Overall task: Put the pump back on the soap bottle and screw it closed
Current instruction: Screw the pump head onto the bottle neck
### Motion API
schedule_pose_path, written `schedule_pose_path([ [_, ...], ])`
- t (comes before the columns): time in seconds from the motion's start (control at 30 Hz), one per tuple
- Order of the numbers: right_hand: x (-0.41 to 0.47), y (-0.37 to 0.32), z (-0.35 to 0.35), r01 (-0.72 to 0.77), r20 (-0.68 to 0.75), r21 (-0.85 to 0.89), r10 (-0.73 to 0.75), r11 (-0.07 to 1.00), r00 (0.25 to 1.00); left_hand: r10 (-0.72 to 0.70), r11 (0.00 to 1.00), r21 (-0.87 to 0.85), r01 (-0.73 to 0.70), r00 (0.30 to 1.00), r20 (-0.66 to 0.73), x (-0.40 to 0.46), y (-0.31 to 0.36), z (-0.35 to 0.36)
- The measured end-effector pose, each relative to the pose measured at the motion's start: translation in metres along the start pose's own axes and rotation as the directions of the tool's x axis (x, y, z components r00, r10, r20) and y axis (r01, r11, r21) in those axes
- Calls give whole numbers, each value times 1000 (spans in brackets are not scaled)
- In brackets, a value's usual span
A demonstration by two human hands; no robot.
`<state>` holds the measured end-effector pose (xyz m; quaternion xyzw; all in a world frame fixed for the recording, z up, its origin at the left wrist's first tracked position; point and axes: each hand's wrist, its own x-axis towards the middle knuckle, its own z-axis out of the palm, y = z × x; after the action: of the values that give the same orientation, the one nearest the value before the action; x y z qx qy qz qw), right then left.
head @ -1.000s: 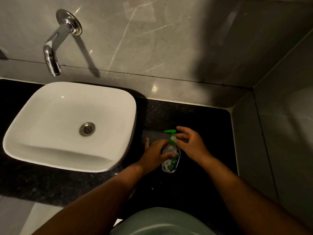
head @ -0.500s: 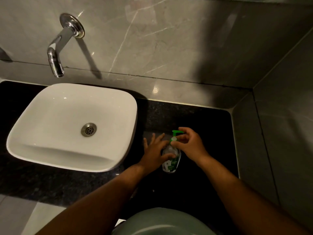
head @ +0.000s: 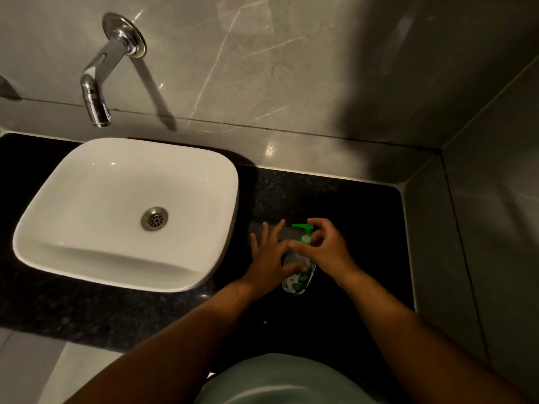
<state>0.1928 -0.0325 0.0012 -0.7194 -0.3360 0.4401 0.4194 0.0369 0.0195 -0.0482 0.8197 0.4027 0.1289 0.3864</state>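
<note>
A clear soap bottle (head: 297,279) with a green and white label stands on the black counter (head: 335,199), right of the basin. Its green pump (head: 303,228) sits on top of the neck, nozzle pointing left. My right hand (head: 323,246) is closed around the pump's collar, fingers pinching it from the right. My left hand (head: 271,255) rests against the bottle's left side: the thumb presses the bottle's front while the fingers are spread and lifted. The bottle's neck is hidden behind my fingers.
A white square basin (head: 128,211) fills the left of the counter, under a chrome wall spout (head: 96,83). Grey marble walls close the back and right side. A grey flat patch (head: 262,228) lies on the counter behind my left hand.
My left fingers have spread open off the bottle, leaving the thumb against it. My right hand has turned on the pump collar and the nozzle has swung round.
</note>
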Motion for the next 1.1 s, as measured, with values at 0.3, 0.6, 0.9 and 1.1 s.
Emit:
schedule_pose_path([
  [0.3,1,0,-11,-24,99,159,8,987,995,-40,999,8,40,999,25,-2,1,-6],
  [0.6,1,13,-6,-28,120,233,0,972,993,-55,998,-3,55,998,35,-2,4,-6],
  [0.9,4,7,3,-37,45,59,34,998,998,-65,998,-4,65,997,46,1,3,-5],
  [1.1,1,10,-12,-66,122,210,41,975,992,-66,997,29,65,997,43,0,4,-6],
])
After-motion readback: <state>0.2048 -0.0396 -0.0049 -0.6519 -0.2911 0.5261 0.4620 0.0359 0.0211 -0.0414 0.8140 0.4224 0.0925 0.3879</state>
